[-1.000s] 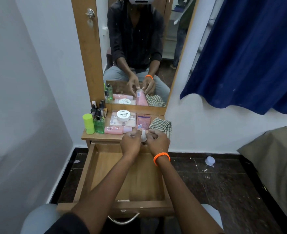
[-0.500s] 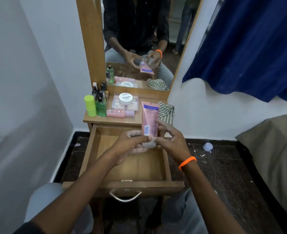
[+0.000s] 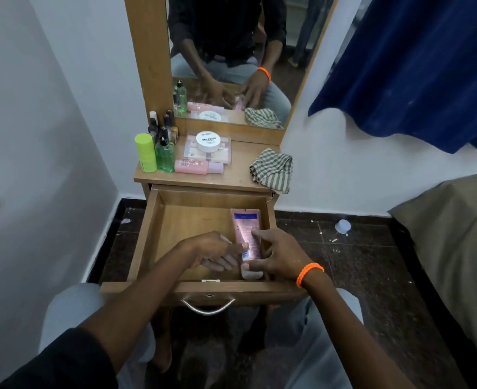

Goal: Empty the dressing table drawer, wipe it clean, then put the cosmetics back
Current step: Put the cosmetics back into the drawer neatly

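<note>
Drawer of the dressing table is pulled out, and one pink tube lies flat inside it along the right wall, cap toward the front. On the table top, going left to right: one lime green bottle at the left edge, one clear green bottle just beside it, a few small dark bottles behind in the back left corner, one pink bottle lying on its side, one white jar on top of one flat palette, and one checked cloth at the right edge. Down in the drawer, the left hand has loose fingers touching the tube's left side. The right hand pinches the tube near its cap.
</note>
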